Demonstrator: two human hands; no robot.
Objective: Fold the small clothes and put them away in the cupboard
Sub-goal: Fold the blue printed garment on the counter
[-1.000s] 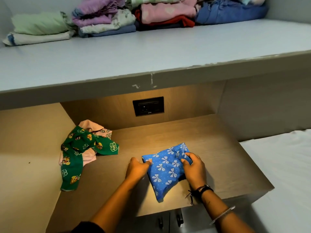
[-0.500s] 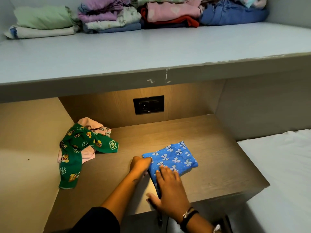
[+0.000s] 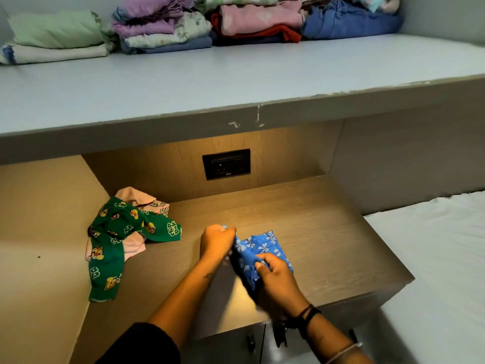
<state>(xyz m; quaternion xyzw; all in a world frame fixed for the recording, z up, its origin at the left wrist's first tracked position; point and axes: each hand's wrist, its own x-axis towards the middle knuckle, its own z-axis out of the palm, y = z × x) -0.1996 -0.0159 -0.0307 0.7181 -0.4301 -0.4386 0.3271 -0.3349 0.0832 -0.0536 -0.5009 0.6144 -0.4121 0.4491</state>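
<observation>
Blue garment [image 3: 265, 245]: bunching between both hands, lying mid-worktop [image 3: 328, 232], near the front edge.
Left hand [image 3: 217, 241]: fingers clenching around the garment's left edge.
Right hand [image 3: 275, 281]: fingers gripping its near edge.
Open room: bare wood running right to the worktop's edge, beside the bed [image 3: 433, 258].
Left side: green cartoon-print garment [image 3: 110, 245] sprawling over a pink one [image 3: 131, 195], against the side wall, apart from the hands.
Overhead: shelf [image 3: 236, 82] edge jutting out above, carrying folded stacks [image 3: 162, 24].

both hands now close on the blue bow-print garment [image 3: 262, 249], bunching it smaller on the wooden counter [image 3: 328, 232]; the right hand [image 3: 275, 279], flat a moment ago, curls over its near edge.
</observation>
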